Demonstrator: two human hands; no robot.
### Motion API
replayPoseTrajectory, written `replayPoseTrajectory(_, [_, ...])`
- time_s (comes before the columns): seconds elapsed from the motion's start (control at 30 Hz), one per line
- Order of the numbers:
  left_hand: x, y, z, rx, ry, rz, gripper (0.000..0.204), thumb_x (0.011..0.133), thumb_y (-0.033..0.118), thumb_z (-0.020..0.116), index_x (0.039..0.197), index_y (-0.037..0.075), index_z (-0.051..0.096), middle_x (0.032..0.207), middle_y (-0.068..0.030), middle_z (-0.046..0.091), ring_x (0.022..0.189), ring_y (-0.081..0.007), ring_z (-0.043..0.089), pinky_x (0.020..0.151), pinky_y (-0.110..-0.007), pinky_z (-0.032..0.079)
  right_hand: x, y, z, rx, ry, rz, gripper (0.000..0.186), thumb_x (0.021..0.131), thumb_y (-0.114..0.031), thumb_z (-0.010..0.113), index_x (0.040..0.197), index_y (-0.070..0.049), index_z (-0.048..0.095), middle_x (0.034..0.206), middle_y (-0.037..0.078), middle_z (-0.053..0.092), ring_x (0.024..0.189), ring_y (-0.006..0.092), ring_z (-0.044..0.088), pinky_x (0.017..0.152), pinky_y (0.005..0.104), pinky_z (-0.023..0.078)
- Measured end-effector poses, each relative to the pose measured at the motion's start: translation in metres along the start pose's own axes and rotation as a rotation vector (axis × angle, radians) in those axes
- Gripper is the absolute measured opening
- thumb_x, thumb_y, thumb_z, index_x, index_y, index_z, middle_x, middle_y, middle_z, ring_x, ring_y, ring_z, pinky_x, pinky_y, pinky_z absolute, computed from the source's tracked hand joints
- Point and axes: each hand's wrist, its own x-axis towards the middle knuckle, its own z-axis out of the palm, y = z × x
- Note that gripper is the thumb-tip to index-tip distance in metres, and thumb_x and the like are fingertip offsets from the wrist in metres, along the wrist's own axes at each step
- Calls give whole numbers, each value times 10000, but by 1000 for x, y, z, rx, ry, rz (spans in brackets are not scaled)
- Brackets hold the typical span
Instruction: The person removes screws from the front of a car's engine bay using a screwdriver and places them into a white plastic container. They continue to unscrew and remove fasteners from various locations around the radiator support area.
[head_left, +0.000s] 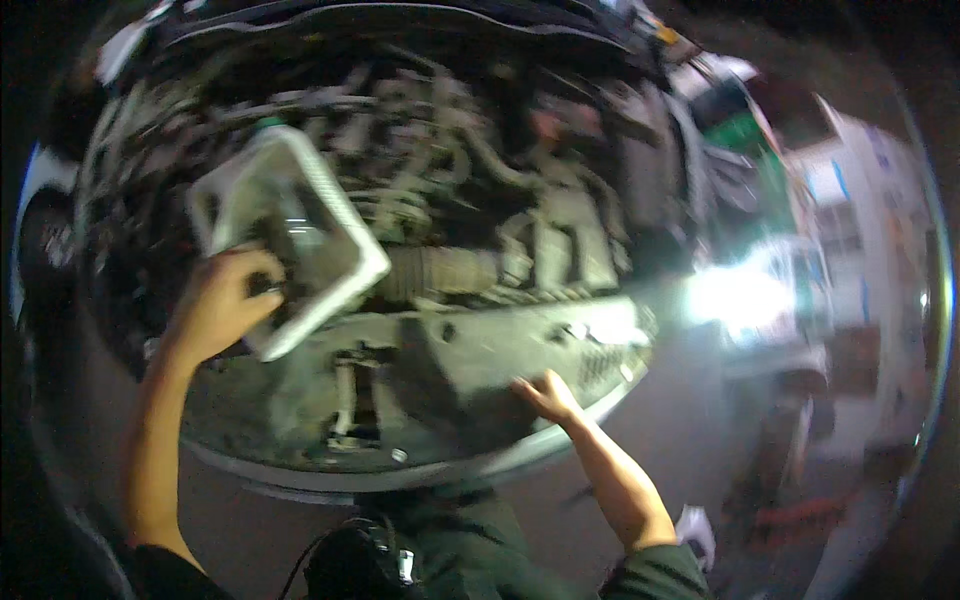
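A dim workshop surrounds an open, grimy car engine bay (480,230), with a dark grey floor (690,440) below, a bright white glare of light (735,295) at right, and pale blurred walls (860,200) beyond.

Engine bay (470,200) motion-blurred, parts indistinct; left fingers (262,290) partly behind filter (300,230).

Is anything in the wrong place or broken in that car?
The left hand holds a white-framed air filter tilted above the engine bay, out of any housing. Nothing looks broken, though the picture is blurry.
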Motion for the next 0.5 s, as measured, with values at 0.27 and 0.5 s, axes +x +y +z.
replayPoseTrajectory(0.27, [-64,129,210,-1398,-290,-514,142,889,62,615,1018,18,575,839,-73,633,718,-144,616,656,-281,515,-62,-44,6,267,226,-296,359,916,-355,590,986,-4,570,785,262,623,805,462,610,680,482,494])
replayPoseTrajectory(0.5, [-93,224,299,-1299,-213,-635,190,916,98,562,1061,1,639,944,-71,675,794,-154,635,708,-297,532,-108,2,-1,245,217,-566,204,866,-204,604,945,-46,501,836,224,604,777,441,598,656,500,479])
